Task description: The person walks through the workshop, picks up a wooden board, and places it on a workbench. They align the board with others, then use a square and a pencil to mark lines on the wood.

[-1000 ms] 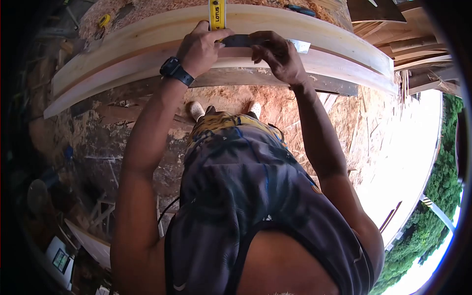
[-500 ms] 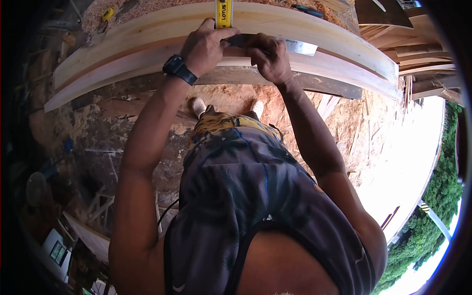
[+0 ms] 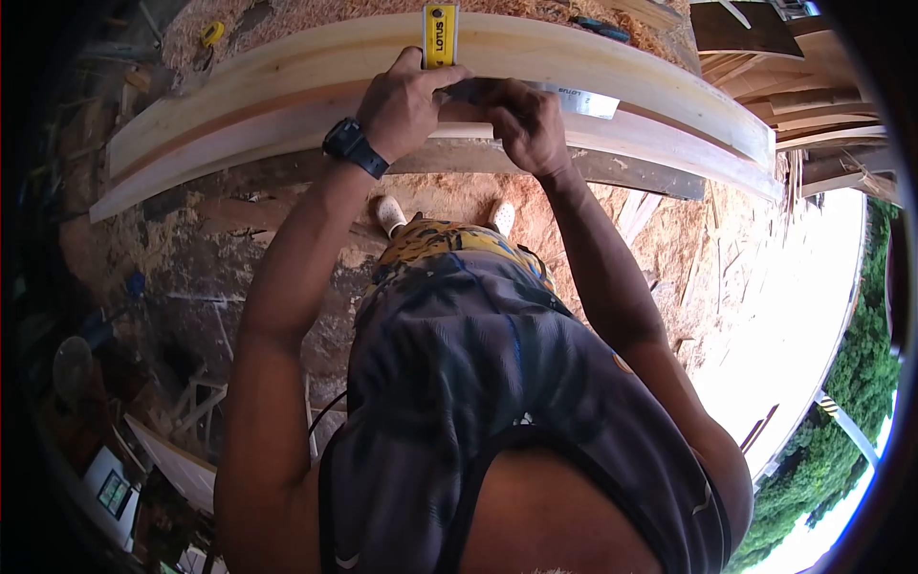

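Observation:
A try square with a yellow LOTUS handle [image 3: 440, 36] lies against a long pale timber plank [image 3: 660, 81]. Its metal blade [image 3: 588, 102] runs along the plank's near side toward the right. My left hand [image 3: 400, 110] is closed on the square, fingers by the lower end of the handle. Over the blade, my right hand [image 3: 531, 126] is curled with its fingers pinched together; anything between them is hidden. A second pale plank [image 3: 660, 139] lies along the near side of the first one.
Wood shavings [image 3: 316, 33] cover the area beyond the planks. A yellow tape measure [image 3: 211, 34] lies there at the left, and a dark teal tool [image 3: 601, 28] at the right. Stacked boards [image 3: 827, 100] stand at far right. My shoes [image 3: 389, 212] are on a shaving-strewn floor.
Planks, square and both hands sit slightly lower in view. My left hand stays on the square, and my right hand remains pinched over the blade.

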Demonstrator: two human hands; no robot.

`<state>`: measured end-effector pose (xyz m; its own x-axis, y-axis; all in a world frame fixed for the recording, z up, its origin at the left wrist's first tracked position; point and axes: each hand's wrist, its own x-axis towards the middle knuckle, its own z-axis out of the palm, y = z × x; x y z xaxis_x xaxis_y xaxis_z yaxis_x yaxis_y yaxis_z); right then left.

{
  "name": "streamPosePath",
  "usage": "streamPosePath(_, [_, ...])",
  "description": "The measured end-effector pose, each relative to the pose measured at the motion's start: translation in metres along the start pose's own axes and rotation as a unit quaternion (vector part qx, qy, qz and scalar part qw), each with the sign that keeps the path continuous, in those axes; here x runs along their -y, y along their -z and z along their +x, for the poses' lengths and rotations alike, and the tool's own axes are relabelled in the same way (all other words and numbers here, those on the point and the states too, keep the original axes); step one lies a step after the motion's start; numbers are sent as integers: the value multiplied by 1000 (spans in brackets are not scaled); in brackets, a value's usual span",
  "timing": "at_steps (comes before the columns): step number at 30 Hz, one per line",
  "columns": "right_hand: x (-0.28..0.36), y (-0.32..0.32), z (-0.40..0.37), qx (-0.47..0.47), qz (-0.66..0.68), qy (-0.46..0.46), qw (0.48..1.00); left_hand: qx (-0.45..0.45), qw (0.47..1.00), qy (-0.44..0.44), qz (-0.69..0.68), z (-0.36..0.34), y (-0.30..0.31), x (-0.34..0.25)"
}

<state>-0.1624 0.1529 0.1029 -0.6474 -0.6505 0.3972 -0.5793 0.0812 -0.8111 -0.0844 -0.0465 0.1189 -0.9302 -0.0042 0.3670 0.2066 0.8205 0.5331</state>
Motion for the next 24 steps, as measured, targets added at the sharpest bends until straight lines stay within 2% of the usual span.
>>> streamPosePath(2, [2, -1, 1, -6, -5, -38, 999, 7, 1000, 8, -3, 0, 1, -1])
streamPosePath(6, [3, 0, 1, -9, -10, -31, 999, 9, 1000, 6, 1, 1, 2, -2])
streamPosePath(8, [3, 1, 2, -5, -16, 6, 1000, 10, 1000, 4, -5, 1, 2, -2])
streamPosePath(24, [4, 0, 1, -2, -14, -16, 1000, 1, 1000, 3, 1, 1, 1, -1])
